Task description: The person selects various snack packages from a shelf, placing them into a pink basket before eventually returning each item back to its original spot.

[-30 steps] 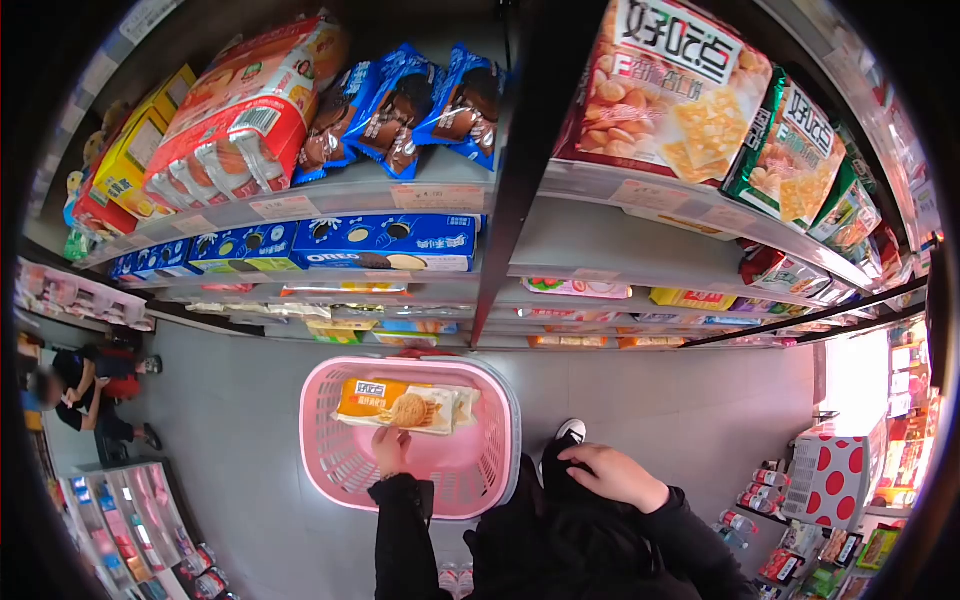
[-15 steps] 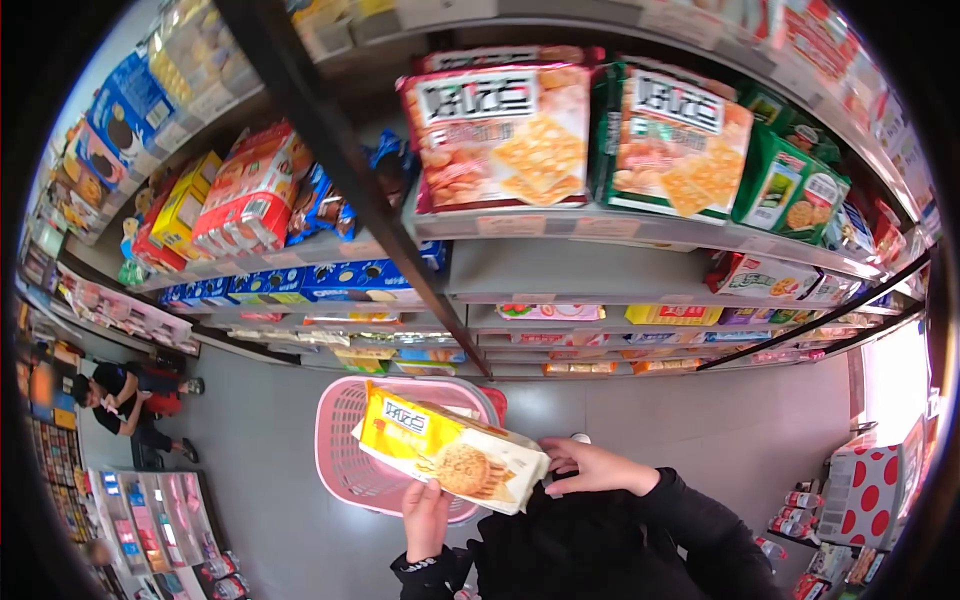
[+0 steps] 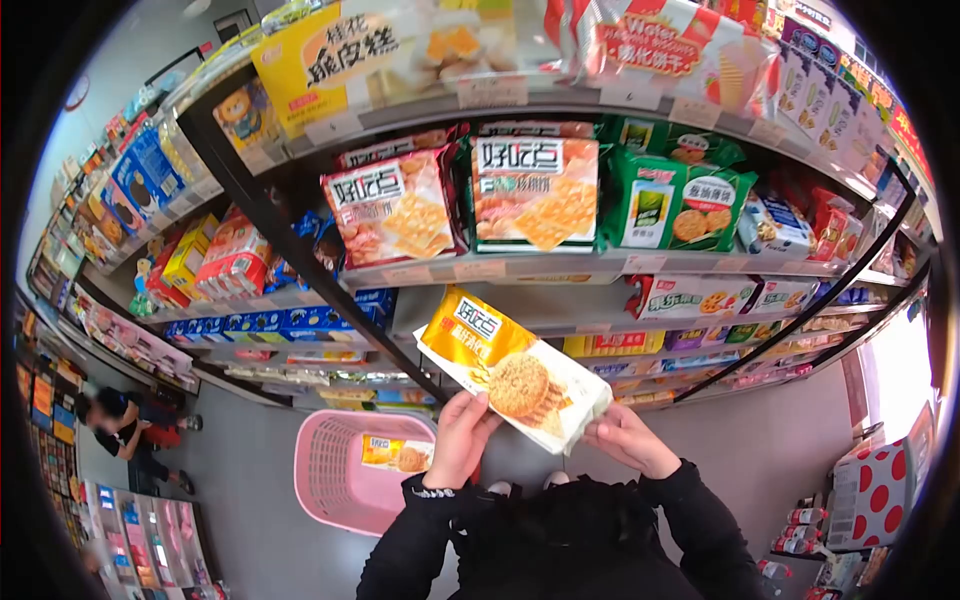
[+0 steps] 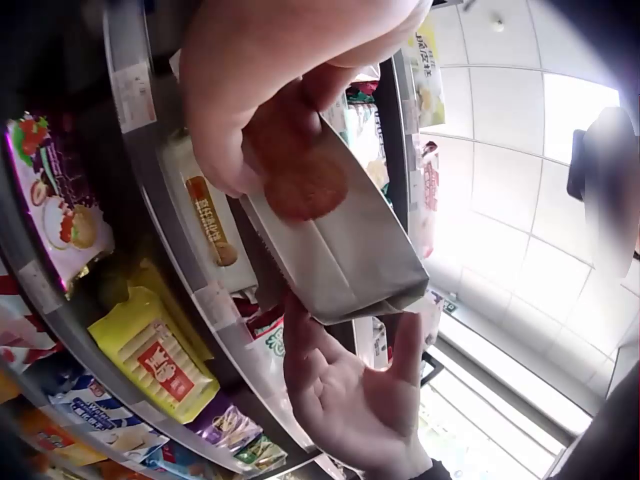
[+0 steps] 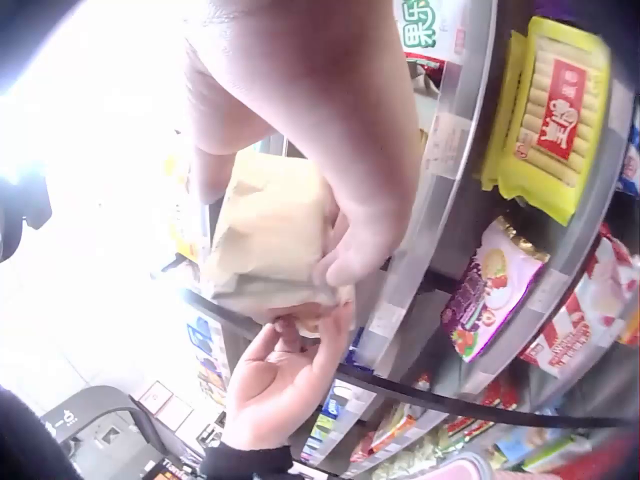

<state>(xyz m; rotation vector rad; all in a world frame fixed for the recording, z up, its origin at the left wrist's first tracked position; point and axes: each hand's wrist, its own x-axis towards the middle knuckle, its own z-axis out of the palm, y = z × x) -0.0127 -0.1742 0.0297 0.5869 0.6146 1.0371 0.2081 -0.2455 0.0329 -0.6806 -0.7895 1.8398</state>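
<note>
A biscuit pack (image 3: 520, 375), orange and cream with round biscuits printed on it, is held up in front of the shelf, tilted down to the right. My left hand (image 3: 462, 435) grips its lower left edge, thumb on the front. At its right end, my right hand (image 3: 635, 440) holds the corner between thumb and fingers. The right wrist view shows the pale wrapper (image 5: 270, 210) between my right thumb and fingers. Below and left on the floor, a pink basket (image 3: 325, 480) contains another such biscuit pack (image 3: 395, 453).
Ahead, the shelf (image 3: 480, 265) carries red, white and green biscuit packs (image 3: 535, 190). A dark post (image 3: 290, 240) slants down between shelf bays. On the left sits a person (image 3: 130, 430) in dark clothes. At right is a box with red dots (image 3: 880, 490).
My left hand has lifted the biscuit pack out of the basket and raised it before the shelf. My right hand has come from beside my leg to its right end. The view has swung right.
</note>
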